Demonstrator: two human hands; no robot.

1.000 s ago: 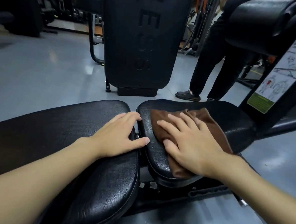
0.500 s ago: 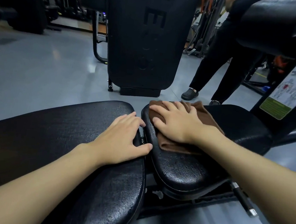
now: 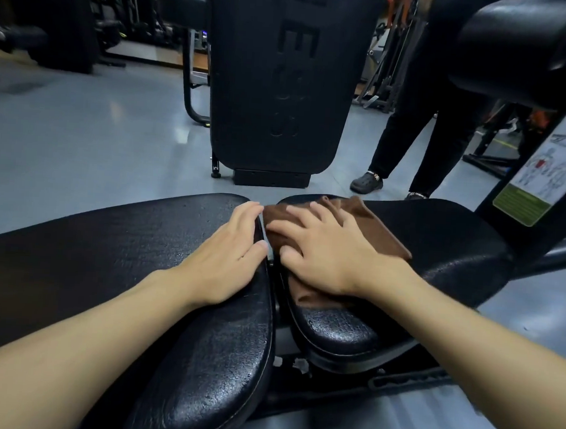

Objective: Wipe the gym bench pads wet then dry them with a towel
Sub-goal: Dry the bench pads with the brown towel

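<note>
R hand [image 3: 326, 250] flat on towel [image 3: 386, 234]

Two bench pads: left pad [image 3: 107, 253], right pad [image 3: 446, 237]. One brown towel [image 3: 381, 235]. Two hands: left hand [image 3: 225, 260], right hand [image 3: 325, 253]. One bystander [image 3: 436, 124]. One exercise placard [image 3: 538, 183].
</note>
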